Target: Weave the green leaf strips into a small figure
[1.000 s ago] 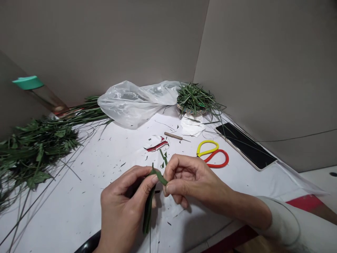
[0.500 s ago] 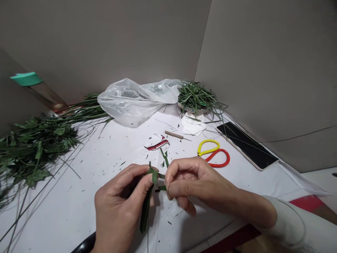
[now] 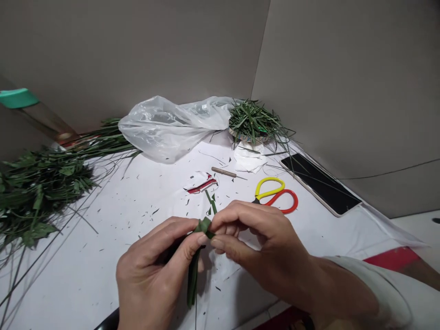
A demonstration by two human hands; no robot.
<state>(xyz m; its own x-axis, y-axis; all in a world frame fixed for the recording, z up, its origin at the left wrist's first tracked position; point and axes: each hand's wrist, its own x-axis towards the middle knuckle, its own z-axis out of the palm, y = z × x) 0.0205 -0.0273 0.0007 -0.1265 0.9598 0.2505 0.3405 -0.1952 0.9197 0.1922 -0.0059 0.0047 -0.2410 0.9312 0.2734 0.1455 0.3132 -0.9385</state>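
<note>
Between my two hands is a folded green leaf strip (image 3: 203,225), looped at its top. My left hand (image 3: 161,261) pinches it from the left between thumb and forefinger, and long dark green lengths hang down below that thumb. From the right, my right hand (image 3: 254,243) pinches the strip's side with thumb and forefinger, the fingertips of both hands nearly touching. Another narrow green piece (image 3: 213,205) sticks up just behind my right fingertips. Red-and-yellow-handled scissors (image 3: 289,201) lie just beyond my right hand, their blades mostly hidden.
Leafy stems (image 3: 44,192) spread at the left, near a teal-capped bottle (image 3: 44,117). Behind are a clear plastic bag (image 3: 172,130) and a heaped basket of cut leaves (image 3: 254,121). A wooden-handled needle tool (image 3: 224,172), a torn wrapper (image 3: 201,183) and a phone (image 3: 319,183) lie on the white sheet.
My right hand has moved left and up against the folded strip, its fingertips now close to my left thumb. The loop looks more tightly folded. The camera view has shifted slightly.
</note>
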